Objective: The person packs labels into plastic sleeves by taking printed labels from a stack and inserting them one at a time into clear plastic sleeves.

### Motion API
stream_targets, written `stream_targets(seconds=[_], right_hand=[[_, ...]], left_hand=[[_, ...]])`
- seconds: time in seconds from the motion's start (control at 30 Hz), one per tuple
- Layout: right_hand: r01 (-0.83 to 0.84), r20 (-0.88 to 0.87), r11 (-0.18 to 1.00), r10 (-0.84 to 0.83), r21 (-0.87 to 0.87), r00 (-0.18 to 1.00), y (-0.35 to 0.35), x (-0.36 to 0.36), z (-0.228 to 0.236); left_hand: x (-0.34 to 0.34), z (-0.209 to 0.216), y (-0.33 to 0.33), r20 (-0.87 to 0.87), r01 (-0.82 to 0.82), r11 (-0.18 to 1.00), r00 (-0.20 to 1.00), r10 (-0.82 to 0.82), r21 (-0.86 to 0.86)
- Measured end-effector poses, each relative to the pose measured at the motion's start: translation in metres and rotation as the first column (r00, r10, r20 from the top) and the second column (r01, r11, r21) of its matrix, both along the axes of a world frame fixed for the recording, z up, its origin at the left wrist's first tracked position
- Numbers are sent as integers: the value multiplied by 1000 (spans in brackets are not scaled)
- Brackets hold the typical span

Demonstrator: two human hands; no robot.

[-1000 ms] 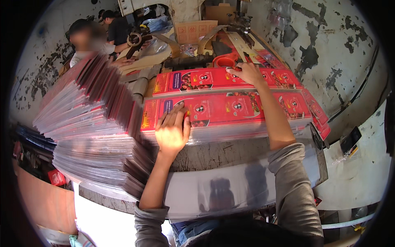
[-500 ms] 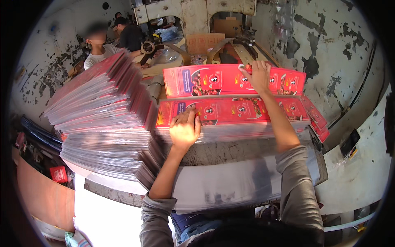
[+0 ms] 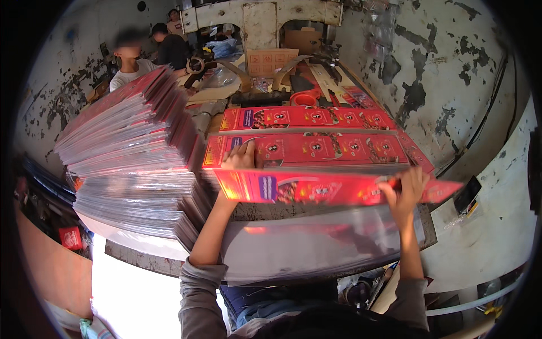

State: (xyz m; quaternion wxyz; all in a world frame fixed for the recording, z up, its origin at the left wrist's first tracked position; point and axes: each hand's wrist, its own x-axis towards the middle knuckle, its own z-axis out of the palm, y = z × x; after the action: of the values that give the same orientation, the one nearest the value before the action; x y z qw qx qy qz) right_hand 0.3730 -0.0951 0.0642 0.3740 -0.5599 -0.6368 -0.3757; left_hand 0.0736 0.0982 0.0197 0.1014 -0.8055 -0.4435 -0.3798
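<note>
Brown cardbd box (image 3: 303, 39) at back, behind the machine; contents n/v from here. Small red pack (image 3: 70, 238) low on L side, contents also hidden.

R hand (image 3: 405, 195) grasps red printed strip (image 3: 316, 189) nr its R end, thumb on the near face, fingers at upper edge. Strip is tilted & a bit blurred, held just in front of the front stack (image 3: 316, 151) of like strips; its L end passes in front of L wrist. L hand (image 3: 241, 157) is palm-down w/ bent fingers on L part of that stack, partly hidden by strip; can't tell if it grips anything. Both forearms reach up from lower edge, sleeves rolled.

Rear stack (image 3: 307, 118) lies just beyond front one. Tall fanned pile (image 3: 135, 198) of clear-edged sheets leans at L. Clear/whitish sheets (image 3: 316, 254) lie nearest the body on worn grey tabletop (image 3: 271, 212).

Behind: big off-white machine (image 3: 259, 22), red ring (image 3: 305, 99) on bench. Wall (image 3: 451, 85) R has peeling paint. Co-worker in white top (image 3: 135, 73) far L, others beyond.
</note>
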Motion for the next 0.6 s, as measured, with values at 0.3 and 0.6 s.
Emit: stream_targets(seconds=[0.3,0.6], right_hand=[[121,-139,972,-151,-201,979,-63,9,-52],[157,-331,962,-226,-223,916,-69,32,-26]], left_hand=[[-7,39,-13,-226,-16,992,974,-12,-121],[-50,10,-144,-307,187,938,910,-278,-293]])
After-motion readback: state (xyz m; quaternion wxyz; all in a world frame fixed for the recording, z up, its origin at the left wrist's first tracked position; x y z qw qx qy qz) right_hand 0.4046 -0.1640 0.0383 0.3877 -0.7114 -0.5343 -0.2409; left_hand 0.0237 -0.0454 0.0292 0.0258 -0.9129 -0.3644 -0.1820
